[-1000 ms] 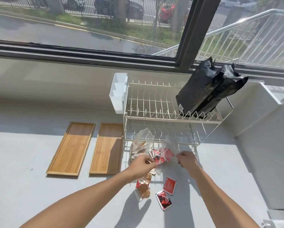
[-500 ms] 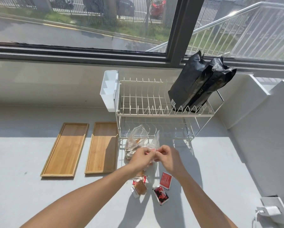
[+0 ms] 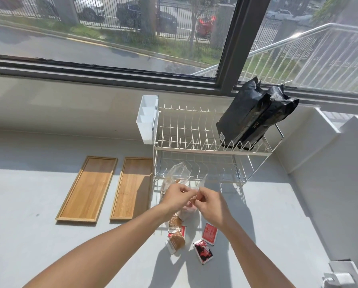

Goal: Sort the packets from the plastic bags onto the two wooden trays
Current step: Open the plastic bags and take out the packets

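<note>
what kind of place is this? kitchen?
Likely a staged kitchen-style counter by a window, not a clear working kitchen: a wire dish rack holds black bags, two wooden trays lie on the counter, and the window faces a street.

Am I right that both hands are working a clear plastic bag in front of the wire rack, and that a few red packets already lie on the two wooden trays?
Not quite: the head view shows the two wooden trays bare; the red packets lie on the grey counter near the person. Both hands, left and right, do hold the clear plastic bag.
</note>
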